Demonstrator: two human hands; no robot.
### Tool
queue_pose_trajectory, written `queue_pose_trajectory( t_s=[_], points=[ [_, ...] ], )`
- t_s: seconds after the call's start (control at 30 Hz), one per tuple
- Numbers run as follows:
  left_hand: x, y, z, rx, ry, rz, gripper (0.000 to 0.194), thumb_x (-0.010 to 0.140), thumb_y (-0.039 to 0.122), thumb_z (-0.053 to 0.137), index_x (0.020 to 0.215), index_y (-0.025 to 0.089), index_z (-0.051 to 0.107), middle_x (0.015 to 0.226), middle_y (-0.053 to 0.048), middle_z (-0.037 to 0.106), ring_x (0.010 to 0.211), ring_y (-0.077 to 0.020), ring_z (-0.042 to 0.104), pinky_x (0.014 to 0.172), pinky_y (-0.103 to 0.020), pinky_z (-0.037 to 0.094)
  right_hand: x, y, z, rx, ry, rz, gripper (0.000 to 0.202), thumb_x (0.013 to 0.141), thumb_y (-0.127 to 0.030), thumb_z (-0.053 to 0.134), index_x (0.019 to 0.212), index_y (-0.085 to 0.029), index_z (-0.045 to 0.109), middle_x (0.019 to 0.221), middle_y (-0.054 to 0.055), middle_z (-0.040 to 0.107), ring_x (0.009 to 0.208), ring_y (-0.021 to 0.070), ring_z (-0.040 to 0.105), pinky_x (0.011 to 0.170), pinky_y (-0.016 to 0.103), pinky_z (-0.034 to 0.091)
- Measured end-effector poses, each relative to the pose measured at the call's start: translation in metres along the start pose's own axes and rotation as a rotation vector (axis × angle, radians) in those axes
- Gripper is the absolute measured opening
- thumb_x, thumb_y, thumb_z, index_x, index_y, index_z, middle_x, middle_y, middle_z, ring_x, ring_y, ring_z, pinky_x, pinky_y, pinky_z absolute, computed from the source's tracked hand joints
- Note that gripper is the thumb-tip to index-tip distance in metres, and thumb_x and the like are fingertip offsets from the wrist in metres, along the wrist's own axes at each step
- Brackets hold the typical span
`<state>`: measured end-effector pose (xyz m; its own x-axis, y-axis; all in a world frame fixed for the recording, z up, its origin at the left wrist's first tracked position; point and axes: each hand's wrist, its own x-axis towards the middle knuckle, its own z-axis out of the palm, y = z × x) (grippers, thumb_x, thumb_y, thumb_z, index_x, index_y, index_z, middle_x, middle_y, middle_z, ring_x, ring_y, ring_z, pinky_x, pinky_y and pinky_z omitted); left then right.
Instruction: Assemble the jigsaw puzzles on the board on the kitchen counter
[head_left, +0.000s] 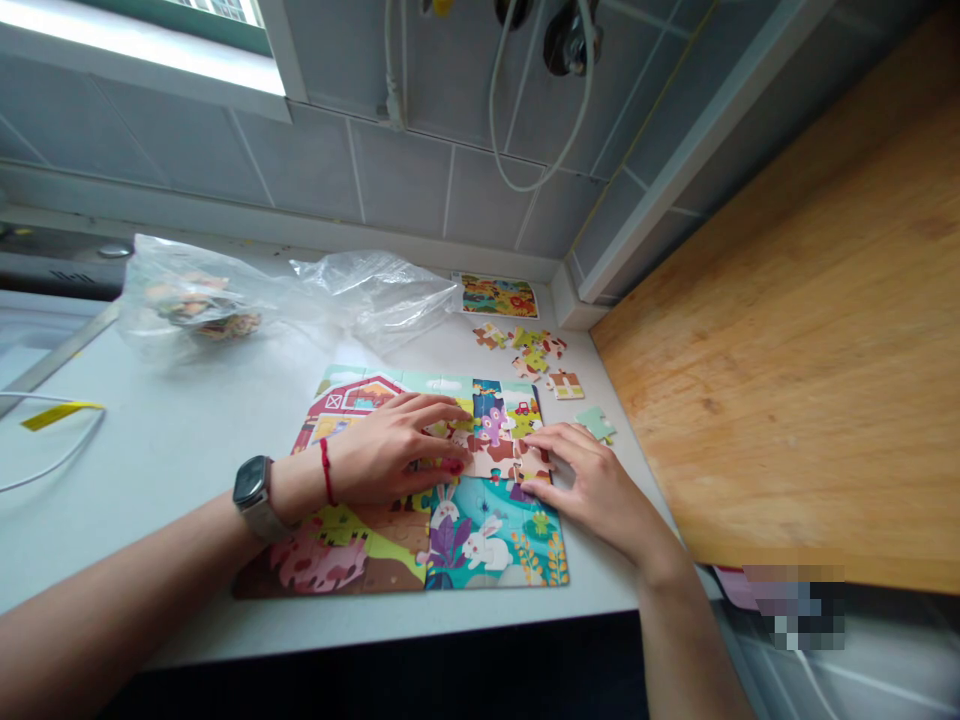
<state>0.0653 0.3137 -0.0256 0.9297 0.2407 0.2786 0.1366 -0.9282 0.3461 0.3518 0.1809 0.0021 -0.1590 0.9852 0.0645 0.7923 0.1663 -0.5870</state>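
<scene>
A colourful jigsaw puzzle (pixel 487 540) with rabbits, a barn and other animals lies on the white counter. Across its middle rests my left hand (pixel 397 445), fingers spread and touching the pieces. My right hand (pixel 577 480) is at the puzzle's right side, thumb and fingertips on a brown and white piece (pixel 531 462) near the edge. Between the hands, brown and white pieces and a purple figure on dark blue (pixel 491 420) show. My left palm hides part of the picture under the barn (pixel 360 395).
Loose pieces (pixel 531 350) and a pale green piece (pixel 596 423) lie beyond the puzzle's right side. A small picture card (pixel 499 297) is near the wall. Clear plastic bags (pixel 375 295) stand behind. A wooden panel (pixel 795 330) borders the counter on the right.
</scene>
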Motion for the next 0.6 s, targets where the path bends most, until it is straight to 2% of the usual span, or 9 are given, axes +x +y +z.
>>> queue_pose_trajectory(
  t_s=[0.17,0.33,0.53,0.6],
  points=[
    [0.0,0.0002,-0.0005,-0.003,-0.005,0.004,0.027,0.105,0.042,0.061,0.124,0.032,0.077,0.146,-0.011,0.062,0.136,-0.0337,0.057,0.11,-0.055,0.052,0.0006,-0.0021,-0.0025,0.032,-0.045,-0.027,0.037,0.091,-0.027,0.082,0.127,-0.028,0.07,0.123,0.006,0.072,0.118,0.0252,0.064,0.102,0.044,0.055],
    [0.0,0.0003,-0.0009,-0.008,-0.006,0.001,0.027,0.105,0.042,0.06,0.125,0.032,0.076,0.146,-0.011,0.062,0.136,-0.0331,0.057,0.11,-0.054,0.051,0.0005,-0.0056,-0.002,0.026,-0.055,-0.059,0.036,0.093,-0.026,0.078,0.128,-0.028,0.069,0.126,0.007,0.072,0.121,0.0255,0.063,0.105,0.045,0.054],
    [-0.0001,0.0002,-0.0001,-0.011,-0.012,-0.007,0.028,0.105,0.043,0.06,0.125,0.031,0.076,0.146,-0.01,0.062,0.137,-0.0329,0.057,0.111,-0.053,0.051,-0.0025,-0.0013,-0.0064,0.011,-0.123,-0.154,0.043,0.094,-0.008,0.064,0.132,-0.029,0.066,0.131,0.005,0.071,0.133,0.0236,0.058,0.111,0.044,0.05],
    [-0.0001,0.0004,-0.0001,-0.009,-0.012,-0.013,0.028,0.105,0.043,0.06,0.125,0.03,0.076,0.146,-0.011,0.062,0.137,-0.033,0.057,0.111,-0.053,0.051,-0.0032,0.0002,-0.0092,0.001,-0.12,-0.147,0.041,0.095,-0.008,0.061,0.129,-0.029,0.067,0.131,0.005,0.07,0.132,0.0233,0.059,0.112,0.043,0.049]
  ],
)
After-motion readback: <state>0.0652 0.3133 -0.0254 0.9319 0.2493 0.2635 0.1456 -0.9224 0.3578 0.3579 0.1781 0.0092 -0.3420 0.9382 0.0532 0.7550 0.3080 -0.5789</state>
